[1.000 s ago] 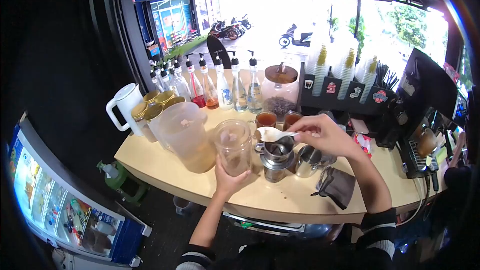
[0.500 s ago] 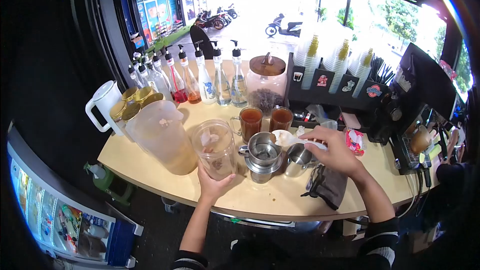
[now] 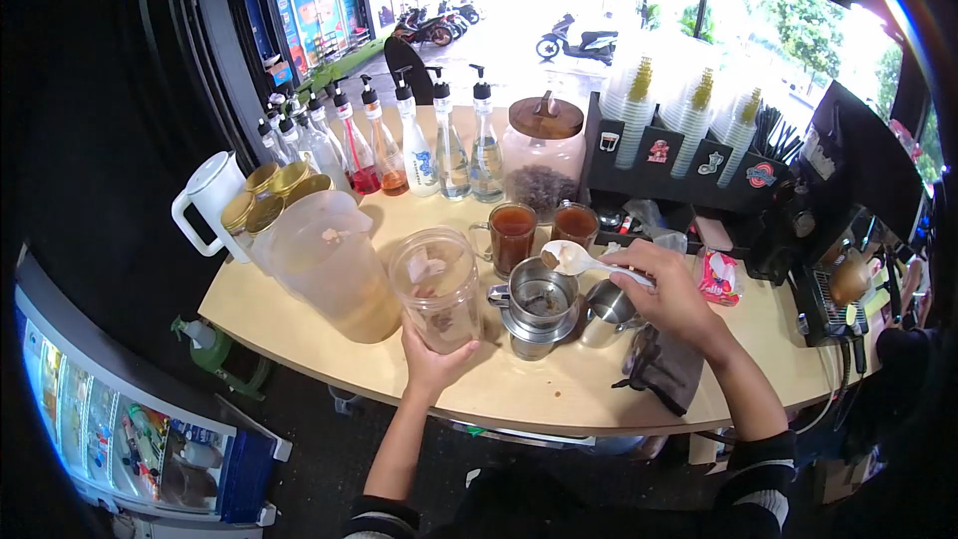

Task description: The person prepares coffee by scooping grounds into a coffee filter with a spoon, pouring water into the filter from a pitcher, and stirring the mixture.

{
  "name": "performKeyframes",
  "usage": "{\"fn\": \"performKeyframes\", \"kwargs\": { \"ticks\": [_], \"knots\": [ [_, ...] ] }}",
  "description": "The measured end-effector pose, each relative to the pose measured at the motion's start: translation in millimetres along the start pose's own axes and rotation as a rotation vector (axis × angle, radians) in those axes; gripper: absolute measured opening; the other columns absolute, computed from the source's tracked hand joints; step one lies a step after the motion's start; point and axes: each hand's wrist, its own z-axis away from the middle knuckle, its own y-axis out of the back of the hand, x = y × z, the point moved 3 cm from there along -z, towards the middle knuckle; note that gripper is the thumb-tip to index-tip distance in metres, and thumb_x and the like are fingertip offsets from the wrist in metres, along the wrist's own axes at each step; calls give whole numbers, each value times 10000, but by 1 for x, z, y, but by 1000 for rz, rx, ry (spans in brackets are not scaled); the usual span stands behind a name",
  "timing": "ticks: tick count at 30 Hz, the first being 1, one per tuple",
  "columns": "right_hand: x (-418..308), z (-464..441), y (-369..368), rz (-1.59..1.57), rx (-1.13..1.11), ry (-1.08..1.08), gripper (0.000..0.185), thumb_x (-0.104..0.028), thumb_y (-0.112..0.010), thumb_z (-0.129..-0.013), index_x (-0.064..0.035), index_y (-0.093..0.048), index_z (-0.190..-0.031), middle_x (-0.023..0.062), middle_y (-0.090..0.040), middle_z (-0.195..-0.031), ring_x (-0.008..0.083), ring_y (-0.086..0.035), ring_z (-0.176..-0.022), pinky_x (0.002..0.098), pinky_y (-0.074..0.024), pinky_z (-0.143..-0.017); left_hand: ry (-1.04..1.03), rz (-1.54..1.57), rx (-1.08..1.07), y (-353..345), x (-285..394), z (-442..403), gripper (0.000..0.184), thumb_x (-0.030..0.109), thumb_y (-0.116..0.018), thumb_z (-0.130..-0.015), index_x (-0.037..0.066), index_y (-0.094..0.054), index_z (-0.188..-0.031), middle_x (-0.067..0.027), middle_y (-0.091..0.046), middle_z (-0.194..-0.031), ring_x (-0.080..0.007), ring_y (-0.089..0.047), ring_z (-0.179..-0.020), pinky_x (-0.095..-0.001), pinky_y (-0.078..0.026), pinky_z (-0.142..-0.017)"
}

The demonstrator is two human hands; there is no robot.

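on the pale counter (image 3: pixel 499 397), the cloudy pitcher (image 3: pixel 324 265) stands at left, with the clear jar (image 3: pixel 435 284) just right of it, gripped low on its side by the left hand (image 3: pixel 436 363). right of the jar is the metal filter (image 3: pixel 544 301), between 2 filled mugs (image 3: pixel 512 242) on its far side and the near edge, with the steel cup (image 3: pixel 605 317) beside it. the right hand (image 3: pixel 671 289) pinches the white spoon (image 3: pixel 577 260) over the filter's far rim; a tilt or a knock against that rim could spill the brown bit at its tip.
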Motion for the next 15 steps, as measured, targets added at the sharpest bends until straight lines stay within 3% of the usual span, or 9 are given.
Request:
{"fn": "performKeyframes", "kwargs": {
  "ticks": [12, 15],
  "knots": [
    [6, 5, 2, 20, 58, 81, 204, -60, -595, -844, 0, -645, -1033, 159, -590, -820, 327, -588, -791, 402, -471, -720, -16, -28, -3, 1, -2, -2, 1088, 196, -890, -523, 4, -260, -1390, -164, -427, -1340, -261, -455, -1217, -384, -378, -1030],
    [7, 6, 4, 18, 35, 42, 204, -46, -609, -847, 10, -648, -1039, 139, -616, -862, 272, -598, -803, 332, -461, -719, -8, -25, 1, 1, -3, 0, 1085, 199, -890, -526, 1, -262, -1388, -162, -425, -1340, -259, -446, -1225, -387, -381, -1026]
  ]
}}
